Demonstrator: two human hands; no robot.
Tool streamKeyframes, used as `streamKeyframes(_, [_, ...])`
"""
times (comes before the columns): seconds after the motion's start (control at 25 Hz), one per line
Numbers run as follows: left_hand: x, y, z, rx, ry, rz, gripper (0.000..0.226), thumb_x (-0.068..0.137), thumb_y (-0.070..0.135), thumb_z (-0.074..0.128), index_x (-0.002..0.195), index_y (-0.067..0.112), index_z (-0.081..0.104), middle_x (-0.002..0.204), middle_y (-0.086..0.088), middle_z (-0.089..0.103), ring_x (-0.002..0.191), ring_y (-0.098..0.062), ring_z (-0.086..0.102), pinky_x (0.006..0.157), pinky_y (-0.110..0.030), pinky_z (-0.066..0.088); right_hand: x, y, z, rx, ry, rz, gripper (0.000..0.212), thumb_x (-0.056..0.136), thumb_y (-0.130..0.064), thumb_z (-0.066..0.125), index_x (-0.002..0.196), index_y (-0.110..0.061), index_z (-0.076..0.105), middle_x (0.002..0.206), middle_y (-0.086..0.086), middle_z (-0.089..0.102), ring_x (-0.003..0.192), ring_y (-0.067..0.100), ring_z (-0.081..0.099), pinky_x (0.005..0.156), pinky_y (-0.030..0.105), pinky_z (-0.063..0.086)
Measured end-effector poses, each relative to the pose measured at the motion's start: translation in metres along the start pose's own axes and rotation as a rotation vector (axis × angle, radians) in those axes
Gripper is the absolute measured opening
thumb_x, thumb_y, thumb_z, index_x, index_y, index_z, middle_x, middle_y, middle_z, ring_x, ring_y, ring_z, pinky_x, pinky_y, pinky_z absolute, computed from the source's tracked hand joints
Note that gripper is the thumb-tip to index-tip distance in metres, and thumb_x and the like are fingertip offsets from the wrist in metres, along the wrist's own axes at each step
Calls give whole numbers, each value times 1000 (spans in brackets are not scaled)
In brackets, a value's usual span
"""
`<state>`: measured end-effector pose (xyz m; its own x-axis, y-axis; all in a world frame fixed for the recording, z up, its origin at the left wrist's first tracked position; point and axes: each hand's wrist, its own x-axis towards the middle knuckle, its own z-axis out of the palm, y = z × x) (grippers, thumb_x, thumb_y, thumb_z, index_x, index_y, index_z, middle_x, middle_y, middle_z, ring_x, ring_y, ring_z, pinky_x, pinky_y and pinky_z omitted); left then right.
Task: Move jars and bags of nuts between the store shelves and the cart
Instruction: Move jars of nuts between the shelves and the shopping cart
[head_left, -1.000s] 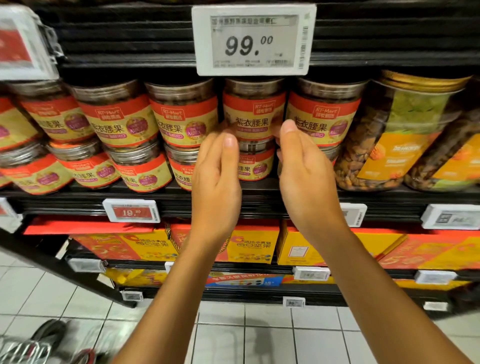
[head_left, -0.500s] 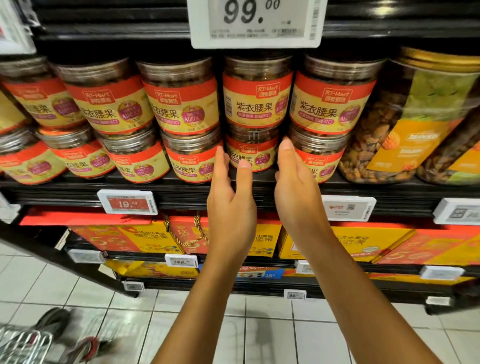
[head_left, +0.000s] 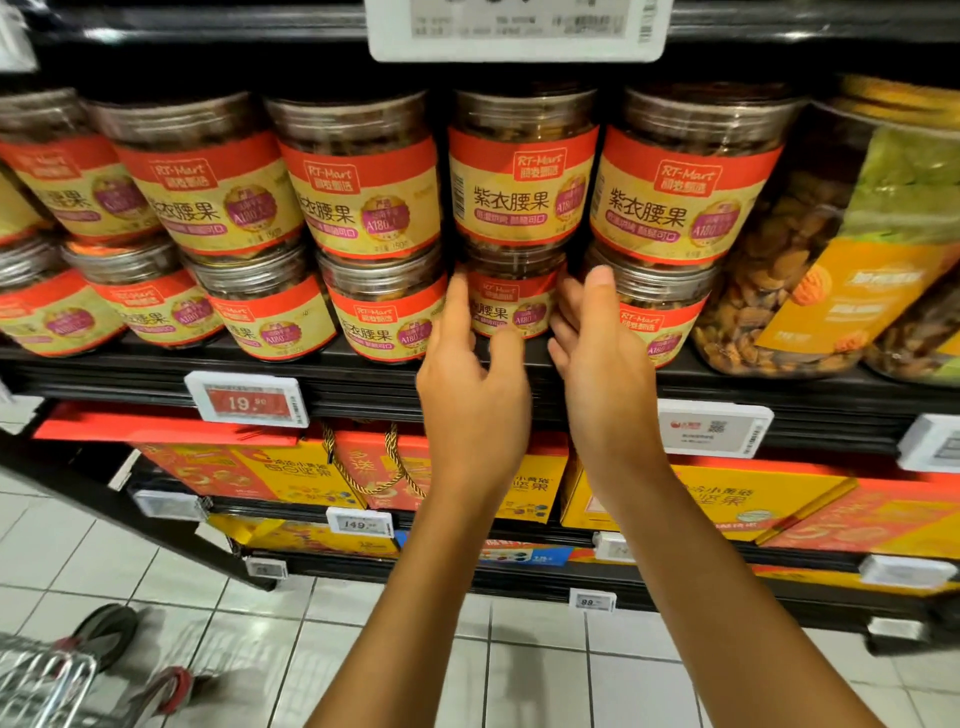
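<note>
Two tiers jars (head_left: 511, 306) on black shelf (head_left: 363, 384); white tiled floor (head_left: 519, 670).

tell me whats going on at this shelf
A person is reaching with both hands for a small cashew jar in the bottom row, set back under a stacked jar. The left hand and right hand flank it with fingers relaxed; no grip on it is visible yet. A cart corner shows at lower left.
</note>
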<state>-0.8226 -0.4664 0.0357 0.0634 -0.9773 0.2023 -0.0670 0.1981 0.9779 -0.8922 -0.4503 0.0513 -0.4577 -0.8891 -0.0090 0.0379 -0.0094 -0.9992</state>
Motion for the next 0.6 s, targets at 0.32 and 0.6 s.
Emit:
streamKeyframes(0.32, [-4,-6,-16,96,-10,113,64,84,28,46,146,21,32,146,9,42,123,7,46,106,-23,39,4,0,-16,121,-123,-1,75,79,-67,26,136,-22,45,115,-29,54,119,-5,48,102,19,34])
streamKeyframes(0.6, [-1,-10,-2,-117,10,110,65,76,13,45,141,14,41,114,30,54,83,21,54,78,-7,45,3,-4,-12,199,-167,13,69,92,-62,21,140,-18,41,144,-8,45,126,2,42,112,28,30])
